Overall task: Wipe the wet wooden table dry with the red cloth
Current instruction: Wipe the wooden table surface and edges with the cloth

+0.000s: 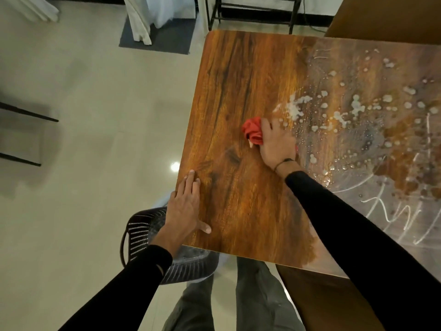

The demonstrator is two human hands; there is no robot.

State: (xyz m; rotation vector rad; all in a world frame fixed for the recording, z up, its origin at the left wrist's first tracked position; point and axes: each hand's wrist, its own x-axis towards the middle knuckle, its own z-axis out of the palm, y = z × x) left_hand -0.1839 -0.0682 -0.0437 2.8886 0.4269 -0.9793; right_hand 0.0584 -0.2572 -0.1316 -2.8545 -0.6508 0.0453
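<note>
Head view: right hand [278, 142] presses the bunched red cloth [253, 131] onto the wooden bench [238, 80], its grip closed round the cloth, at the edge of the water droplets [358, 108]; left hand [185, 206] lies flat, fingers straight, on the bench's near-left edge above a black chair [143, 232]

Tiled dining room: wooden table [250, 91], black chair [148, 235].
</note>
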